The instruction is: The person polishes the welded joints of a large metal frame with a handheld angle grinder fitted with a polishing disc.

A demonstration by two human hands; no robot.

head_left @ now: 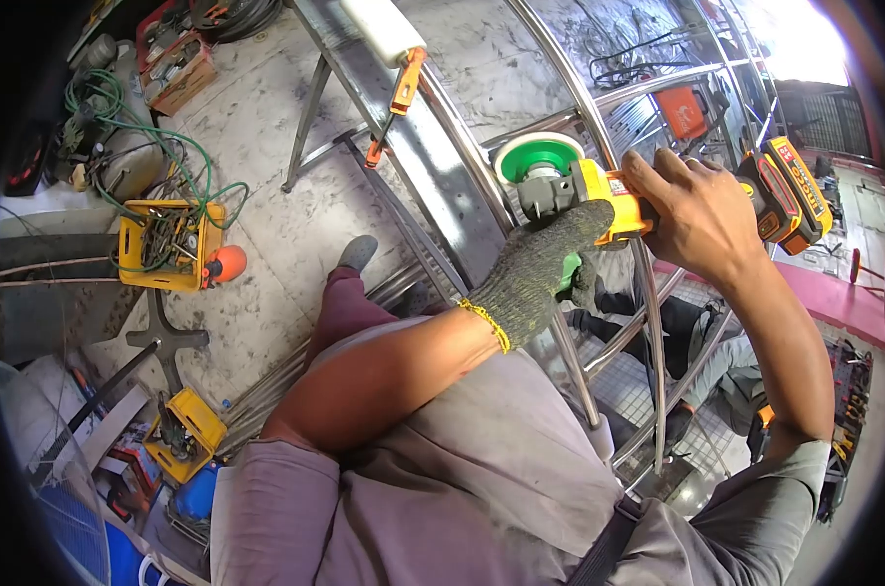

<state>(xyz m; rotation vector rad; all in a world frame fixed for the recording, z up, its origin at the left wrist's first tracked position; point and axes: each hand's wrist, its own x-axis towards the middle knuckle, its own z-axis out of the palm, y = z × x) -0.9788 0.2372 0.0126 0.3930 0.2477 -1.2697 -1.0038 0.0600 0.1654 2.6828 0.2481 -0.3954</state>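
Note:
A yellow and grey cordless angle grinder (591, 186) is held in front of me, across shiny metal tubes (589, 109). On its head is a round disc (540, 156) with a green face and a pale rim. My left hand (545, 256), in a dark knitted glove with a yellow cuff edge, is closed round the grinder just behind the head. Bare, my right hand (695, 210) wraps the body from above, close to the battery pack (786, 195). An orange clamp (406, 83) hangs at the metal bench (433, 181) left of the disc.
Yellow crates of tools (159, 246) and a green hose (174, 146) lie on the floor at left. Another person's legs (726, 356) show beyond the tubes at right. An orange-red machine (682, 110) stands farther back. A fan (71, 518) is at lower left.

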